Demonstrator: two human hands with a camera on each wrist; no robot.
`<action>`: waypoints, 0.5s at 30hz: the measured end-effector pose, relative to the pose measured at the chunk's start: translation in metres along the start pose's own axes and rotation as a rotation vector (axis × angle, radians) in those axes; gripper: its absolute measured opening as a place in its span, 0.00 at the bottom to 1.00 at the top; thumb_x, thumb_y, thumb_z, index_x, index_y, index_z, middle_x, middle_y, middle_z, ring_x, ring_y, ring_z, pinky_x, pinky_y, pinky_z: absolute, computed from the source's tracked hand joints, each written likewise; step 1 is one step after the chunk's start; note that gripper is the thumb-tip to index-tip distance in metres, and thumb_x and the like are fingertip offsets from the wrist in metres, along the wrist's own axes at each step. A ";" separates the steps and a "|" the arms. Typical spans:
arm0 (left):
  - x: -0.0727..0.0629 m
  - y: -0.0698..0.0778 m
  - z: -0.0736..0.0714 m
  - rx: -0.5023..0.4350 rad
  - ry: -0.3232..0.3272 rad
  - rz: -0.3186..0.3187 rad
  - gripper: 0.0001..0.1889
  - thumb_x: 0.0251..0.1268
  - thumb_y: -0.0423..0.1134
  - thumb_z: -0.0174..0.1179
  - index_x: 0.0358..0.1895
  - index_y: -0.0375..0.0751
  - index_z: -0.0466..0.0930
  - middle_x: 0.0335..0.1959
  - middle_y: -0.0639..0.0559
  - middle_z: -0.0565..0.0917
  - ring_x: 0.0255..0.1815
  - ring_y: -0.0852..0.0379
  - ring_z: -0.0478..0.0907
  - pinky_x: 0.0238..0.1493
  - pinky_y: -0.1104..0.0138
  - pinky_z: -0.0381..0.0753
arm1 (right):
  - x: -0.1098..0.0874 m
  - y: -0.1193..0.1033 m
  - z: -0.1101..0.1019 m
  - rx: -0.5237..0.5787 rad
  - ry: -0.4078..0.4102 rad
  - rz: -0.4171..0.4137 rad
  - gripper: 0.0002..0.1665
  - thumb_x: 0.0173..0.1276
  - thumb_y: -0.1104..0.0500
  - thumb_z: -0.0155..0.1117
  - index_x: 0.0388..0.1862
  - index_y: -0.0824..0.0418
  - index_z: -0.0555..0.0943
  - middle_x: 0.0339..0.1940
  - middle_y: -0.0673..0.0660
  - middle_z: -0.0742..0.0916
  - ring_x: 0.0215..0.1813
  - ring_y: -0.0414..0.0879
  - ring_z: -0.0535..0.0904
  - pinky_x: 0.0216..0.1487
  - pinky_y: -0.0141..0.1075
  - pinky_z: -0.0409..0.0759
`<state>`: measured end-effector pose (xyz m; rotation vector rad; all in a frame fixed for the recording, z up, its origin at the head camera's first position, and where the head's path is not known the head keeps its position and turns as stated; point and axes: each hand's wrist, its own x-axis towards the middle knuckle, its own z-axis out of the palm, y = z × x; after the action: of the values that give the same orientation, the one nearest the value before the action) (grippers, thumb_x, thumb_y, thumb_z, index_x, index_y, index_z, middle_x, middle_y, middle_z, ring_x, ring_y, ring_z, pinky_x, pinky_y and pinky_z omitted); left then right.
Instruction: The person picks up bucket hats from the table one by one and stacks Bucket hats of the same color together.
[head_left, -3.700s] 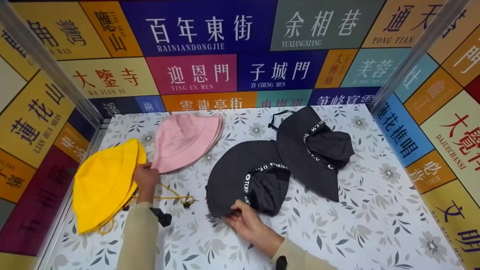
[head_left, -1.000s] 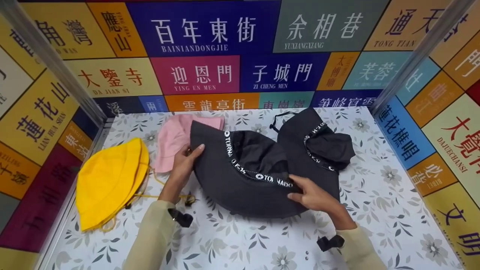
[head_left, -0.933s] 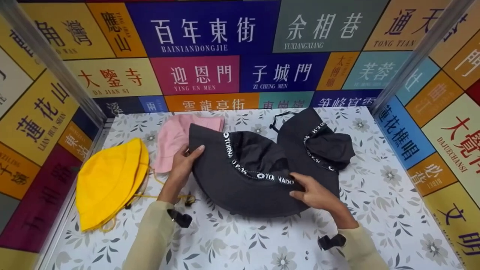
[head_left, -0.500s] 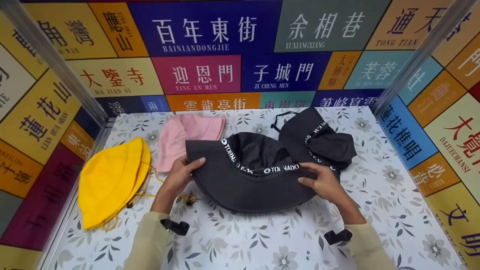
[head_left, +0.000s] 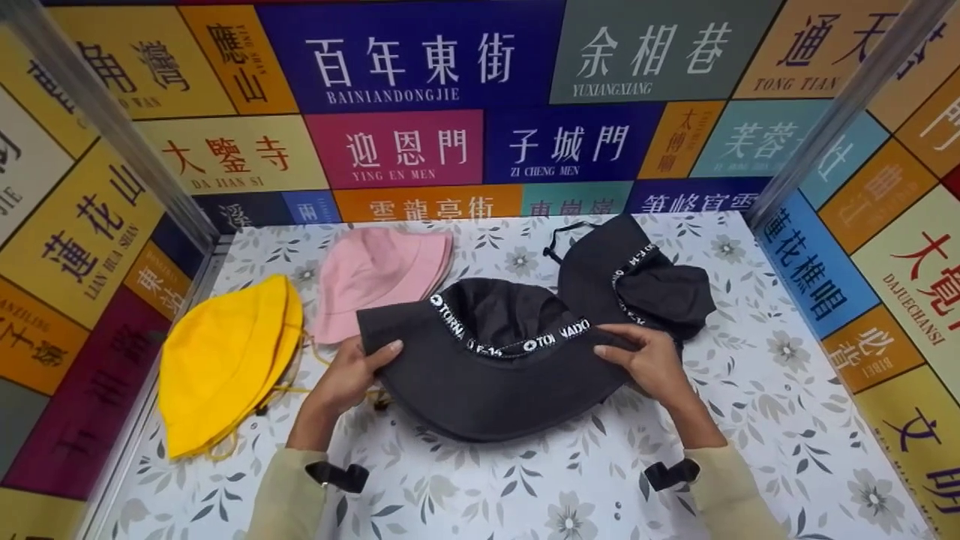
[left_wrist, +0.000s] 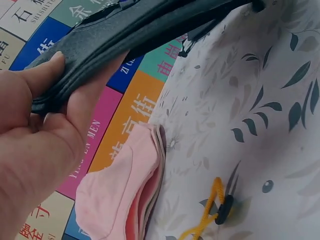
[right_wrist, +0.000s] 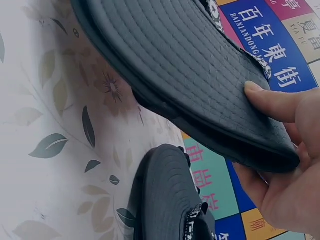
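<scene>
Both hands hold a black bucket hat point(head_left: 480, 390) by its wide brim, with a white-lettered band round the crown. At the brim's left end, my left hand point(head_left: 339, 379) pinches it, thumb on top and fingers beneath. The right hand point(head_left: 654, 365) grips the opposite end the same way; in the right wrist view the stitched brim point(right_wrist: 185, 75) lies between thumb and fingers. The wrist views show the brim raised off the table. Behind the right hand lies a second black hat point(head_left: 660, 289), partly covered by the held one.
A pink bucket hat point(head_left: 379, 274) lies at the back left, and a yellow hat point(head_left: 225, 360) sits at the left with a yellow cord and black toggle point(left_wrist: 225, 210). Lettered panels point(head_left: 405, 150) wall in the floral-patterned table point(head_left: 750, 465).
The left hand has left the yellow and pink hats and taken the black hat's brim. The hat has been lifted and turned brim-forward, then lowered and shifted slightly toward me.
</scene>
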<state>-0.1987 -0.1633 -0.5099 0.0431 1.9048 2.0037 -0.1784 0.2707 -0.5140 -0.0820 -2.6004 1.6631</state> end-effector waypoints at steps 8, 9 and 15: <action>-0.012 -0.018 0.006 -0.019 0.150 -0.058 0.16 0.70 0.41 0.63 0.52 0.33 0.81 0.25 0.54 0.86 0.25 0.60 0.82 0.28 0.69 0.80 | 0.003 0.010 0.007 -0.096 0.139 0.009 0.18 0.56 0.51 0.80 0.44 0.58 0.89 0.44 0.59 0.91 0.39 0.28 0.81 0.41 0.20 0.77; -0.015 -0.020 0.008 -0.022 0.168 -0.072 0.14 0.70 0.41 0.63 0.48 0.33 0.82 0.22 0.54 0.84 0.22 0.61 0.80 0.26 0.70 0.77 | 0.003 0.011 0.007 -0.094 0.153 0.014 0.18 0.56 0.51 0.80 0.43 0.58 0.89 0.44 0.59 0.90 0.39 0.28 0.81 0.40 0.20 0.77; -0.024 -0.040 0.013 -0.019 0.267 -0.079 0.08 0.68 0.38 0.64 0.33 0.37 0.81 0.13 0.57 0.73 0.14 0.62 0.68 0.19 0.70 0.66 | -0.002 0.017 0.013 0.018 0.195 0.034 0.17 0.57 0.56 0.79 0.43 0.62 0.88 0.43 0.57 0.91 0.38 0.28 0.82 0.38 0.21 0.79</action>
<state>-0.1636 -0.1574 -0.5418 -0.3151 2.0087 2.0593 -0.1774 0.2660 -0.5351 -0.2744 -2.4530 1.6005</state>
